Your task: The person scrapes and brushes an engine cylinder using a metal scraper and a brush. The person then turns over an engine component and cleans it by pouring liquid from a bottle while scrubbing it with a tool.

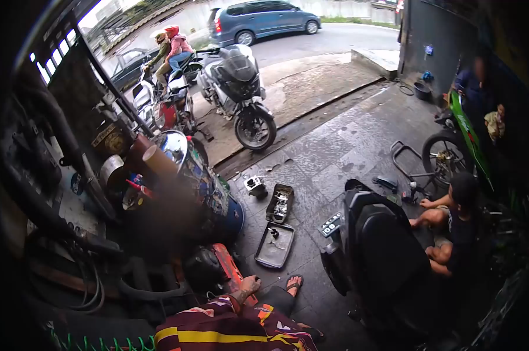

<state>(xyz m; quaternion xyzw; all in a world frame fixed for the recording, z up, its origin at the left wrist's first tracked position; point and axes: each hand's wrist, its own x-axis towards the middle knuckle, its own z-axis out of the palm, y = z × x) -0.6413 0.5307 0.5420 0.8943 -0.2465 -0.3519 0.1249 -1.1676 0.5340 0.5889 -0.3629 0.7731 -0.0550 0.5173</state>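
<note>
At the bottom of the head view, my left hand [250,285] reaches out from a maroon sleeve, beside the long red metal piece [228,263]. Its fingers look curled, with something dark at their tips too small to make out. I cannot tell whether the hand touches the red piece. My right hand is out of view. Just ahead, a shallow metal tray [275,244] lies on the floor with a small dark part in it. A second, deeper tray [280,203] of metal parts adjoins it, and a metal engine part [255,186] stands nearby.
A black scooter [387,251] stands on the right, with a co-worker [460,228] sitting low behind it. Another person sits near a green motorcycle [469,134]. A blue drum [226,210] is at my left. Parked motorcycles [241,88] and a passing car [264,22] are outside.
</note>
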